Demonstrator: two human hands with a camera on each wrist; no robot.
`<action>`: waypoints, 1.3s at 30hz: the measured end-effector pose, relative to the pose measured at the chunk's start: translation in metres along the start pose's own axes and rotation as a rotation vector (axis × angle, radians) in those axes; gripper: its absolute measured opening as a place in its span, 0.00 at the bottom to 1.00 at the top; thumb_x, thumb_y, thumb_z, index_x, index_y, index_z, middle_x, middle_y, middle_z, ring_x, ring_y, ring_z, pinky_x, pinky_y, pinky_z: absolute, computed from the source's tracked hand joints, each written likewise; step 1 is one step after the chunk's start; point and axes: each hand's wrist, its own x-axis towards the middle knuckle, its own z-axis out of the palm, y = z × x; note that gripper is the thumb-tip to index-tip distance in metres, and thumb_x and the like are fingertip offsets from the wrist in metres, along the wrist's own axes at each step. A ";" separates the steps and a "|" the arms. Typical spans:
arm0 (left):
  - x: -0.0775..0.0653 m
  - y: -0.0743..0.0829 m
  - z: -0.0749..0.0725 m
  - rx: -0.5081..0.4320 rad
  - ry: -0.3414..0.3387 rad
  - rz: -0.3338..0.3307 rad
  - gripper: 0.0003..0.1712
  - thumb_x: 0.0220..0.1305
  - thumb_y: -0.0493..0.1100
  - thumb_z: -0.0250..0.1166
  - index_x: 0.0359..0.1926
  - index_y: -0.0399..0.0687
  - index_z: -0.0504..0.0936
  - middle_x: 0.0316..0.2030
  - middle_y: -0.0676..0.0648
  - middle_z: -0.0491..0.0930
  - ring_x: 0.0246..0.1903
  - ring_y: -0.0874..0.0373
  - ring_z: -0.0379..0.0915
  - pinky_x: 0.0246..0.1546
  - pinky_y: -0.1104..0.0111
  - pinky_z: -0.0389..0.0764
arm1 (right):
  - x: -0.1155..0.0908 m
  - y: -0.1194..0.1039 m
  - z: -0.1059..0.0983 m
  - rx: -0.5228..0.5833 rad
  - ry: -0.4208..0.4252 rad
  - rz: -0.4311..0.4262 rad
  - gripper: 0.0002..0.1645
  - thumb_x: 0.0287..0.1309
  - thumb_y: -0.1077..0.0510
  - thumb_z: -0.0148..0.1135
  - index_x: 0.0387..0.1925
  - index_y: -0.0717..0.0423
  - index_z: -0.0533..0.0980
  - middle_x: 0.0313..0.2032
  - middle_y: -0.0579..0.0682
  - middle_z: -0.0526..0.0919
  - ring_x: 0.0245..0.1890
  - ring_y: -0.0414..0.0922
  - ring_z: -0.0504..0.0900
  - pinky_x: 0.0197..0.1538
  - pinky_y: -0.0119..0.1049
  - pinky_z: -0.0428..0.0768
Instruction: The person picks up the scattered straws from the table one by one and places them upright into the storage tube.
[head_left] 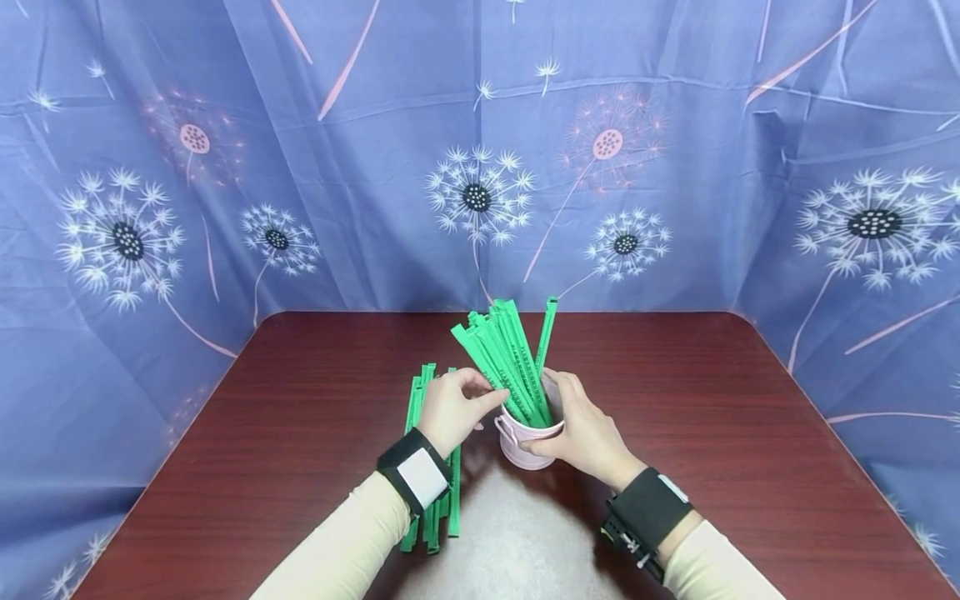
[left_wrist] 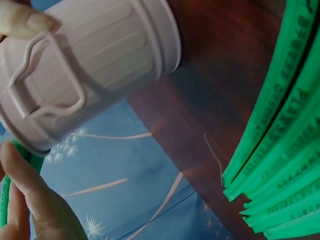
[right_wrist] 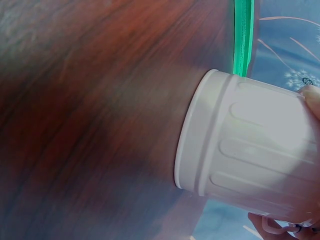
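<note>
Green sticks: split between two places, a thick cluster upright in the pail and a smaller bunch on the table
Pail: pale pink, standing near the middle of the tabletop, mouth upward, with its side handle turned toward the left hand
Done so far: many sticks have their lower ends inside the pail, most slanting up to the left; one lone stick leans apart on the right
Left to do, as I judge it: the loose bunch, lying just left of the pail and partly hidden by the left forearm, is outside it; an exact count cannot be made
Left hand: at the pail's rim, thumb and forefinger nearly closed, seemingly pinching the leftmost stick of the cluster; whether it has more than one I cannot tell
Right hand: curved round the pail's right side, thumb in front and fingers behind, gripping it at the rim
Progress, by judgement: probably past halfway, the cluster looking fuller than the loose bunch
</note>
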 end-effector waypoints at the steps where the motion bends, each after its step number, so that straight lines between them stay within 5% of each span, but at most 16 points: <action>1: 0.000 -0.001 0.001 0.009 -0.010 -0.001 0.11 0.57 0.47 0.74 0.32 0.44 0.85 0.26 0.46 0.85 0.15 0.59 0.78 0.17 0.70 0.82 | 0.000 0.000 0.000 -0.002 0.002 -0.003 0.63 0.37 0.40 0.81 0.71 0.51 0.57 0.65 0.52 0.68 0.49 0.53 0.83 0.39 0.54 0.85; 7: 0.001 -0.004 0.003 -0.022 -0.086 -0.050 0.15 0.55 0.49 0.75 0.34 0.43 0.83 0.28 0.46 0.84 0.17 0.56 0.78 0.17 0.69 0.83 | 0.000 0.001 0.000 -0.007 0.007 -0.004 0.63 0.36 0.40 0.81 0.72 0.50 0.57 0.64 0.51 0.68 0.49 0.54 0.84 0.38 0.54 0.85; 11: 0.006 -0.007 -0.010 0.018 -0.211 -0.103 0.21 0.51 0.51 0.77 0.39 0.43 0.82 0.32 0.46 0.83 0.22 0.55 0.79 0.23 0.67 0.84 | 0.000 0.000 -0.001 0.000 0.000 0.002 0.63 0.36 0.39 0.80 0.72 0.49 0.57 0.65 0.51 0.68 0.50 0.54 0.83 0.40 0.54 0.85; 16: 0.018 -0.022 -0.032 0.307 -0.330 -0.154 0.25 0.49 0.49 0.79 0.45 0.42 0.83 0.39 0.45 0.84 0.36 0.52 0.81 0.35 0.65 0.84 | 0.000 -0.001 -0.002 0.015 -0.004 0.009 0.64 0.36 0.39 0.80 0.72 0.49 0.57 0.65 0.50 0.68 0.51 0.53 0.83 0.40 0.54 0.84; 20: 0.023 -0.041 -0.048 0.591 -0.268 -0.194 0.24 0.52 0.47 0.77 0.47 0.39 0.84 0.42 0.43 0.86 0.43 0.48 0.82 0.43 0.57 0.86 | 0.000 -0.001 -0.002 0.018 -0.006 0.010 0.63 0.36 0.40 0.80 0.72 0.49 0.57 0.66 0.50 0.68 0.51 0.52 0.83 0.40 0.53 0.84; 24: 0.023 -0.060 -0.061 0.721 -0.215 -0.279 0.18 0.53 0.46 0.77 0.36 0.36 0.85 0.31 0.42 0.86 0.34 0.47 0.83 0.38 0.55 0.86 | 0.000 0.000 -0.002 0.018 -0.010 0.010 0.64 0.37 0.40 0.80 0.72 0.50 0.57 0.66 0.51 0.67 0.51 0.53 0.83 0.40 0.54 0.84; 26: 0.021 -0.069 -0.065 0.685 -0.215 -0.331 0.17 0.53 0.46 0.76 0.33 0.35 0.83 0.25 0.43 0.83 0.27 0.50 0.81 0.32 0.60 0.85 | 0.000 0.000 -0.002 0.018 -0.012 0.010 0.64 0.37 0.39 0.80 0.72 0.50 0.56 0.66 0.51 0.67 0.51 0.53 0.83 0.40 0.54 0.84; 33: 0.023 -0.092 -0.067 0.226 -0.244 -0.586 0.09 0.59 0.36 0.70 0.32 0.32 0.83 0.22 0.39 0.82 0.19 0.54 0.81 0.21 0.63 0.88 | 0.000 0.000 -0.002 0.008 0.001 -0.001 0.63 0.37 0.39 0.80 0.72 0.48 0.57 0.65 0.48 0.68 0.50 0.52 0.83 0.41 0.55 0.84; 39: 0.024 -0.104 -0.067 0.138 -0.232 -0.621 0.08 0.60 0.36 0.70 0.33 0.33 0.82 0.23 0.40 0.81 0.21 0.56 0.80 0.21 0.62 0.88 | 0.000 0.001 -0.001 0.005 -0.002 -0.006 0.63 0.37 0.39 0.80 0.72 0.49 0.57 0.65 0.49 0.68 0.51 0.53 0.83 0.41 0.55 0.85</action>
